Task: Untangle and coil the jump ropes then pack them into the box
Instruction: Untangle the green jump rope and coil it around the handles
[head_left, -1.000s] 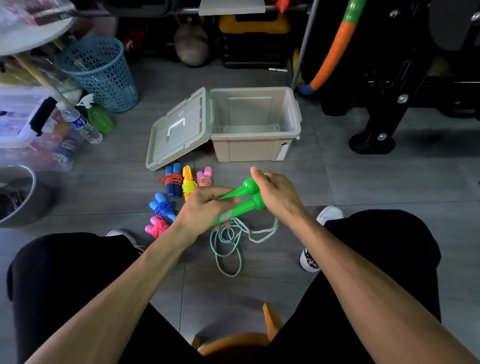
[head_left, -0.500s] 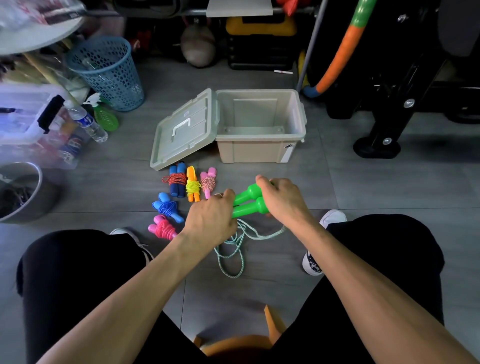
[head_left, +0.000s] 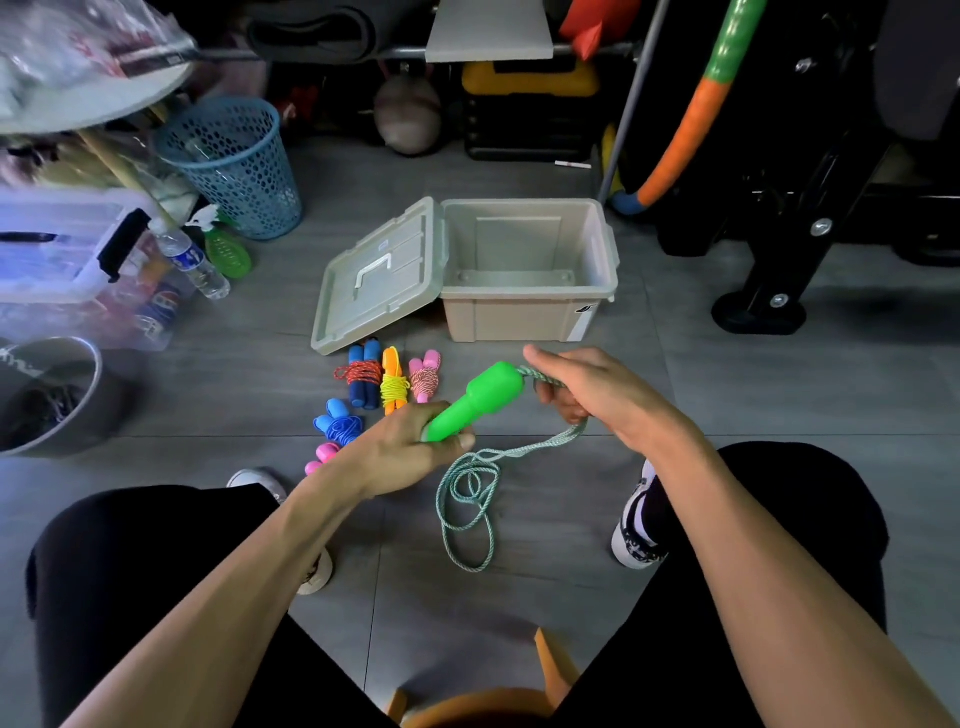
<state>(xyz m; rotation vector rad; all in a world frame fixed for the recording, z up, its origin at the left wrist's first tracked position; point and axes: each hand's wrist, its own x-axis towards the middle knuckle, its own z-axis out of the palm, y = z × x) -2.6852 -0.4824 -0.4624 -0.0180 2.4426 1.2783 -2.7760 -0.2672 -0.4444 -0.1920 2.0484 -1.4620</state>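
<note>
The green handles (head_left: 485, 400) of a jump rope are gripped at their narrow end by the left hand (head_left: 410, 452), whose fingers are curled round them, with the thick ends pointing up towards the box (head_left: 530, 312). Only one handle shape is clearly seen; whether both are held together cannot be told for certain. Just beyond the thick end, the rope (head_left: 470, 499) is pinched by the curled fingers of the right hand (head_left: 587, 389), where it leaves the handle. From there it drops between the knees and lies in loose loops on the floor (head_left: 753, 395).

The handles are judged to be light, hard plastic, smooth and perhaps a little slippery, so the narrow waist is the best place for a firm hold. The cord looks thin, braided and very limp; it is likely to keep no shape of its own and to slip off unless each turn is laid under light tension. It is best taken close to the handles and fed through the fingers.

Five other ropes (head_left: 395, 387), already wound round their handles, lie on the floor in front of the box, beside its opened lid (head_left: 379, 275). Nothing is seen inside the box.
</note>
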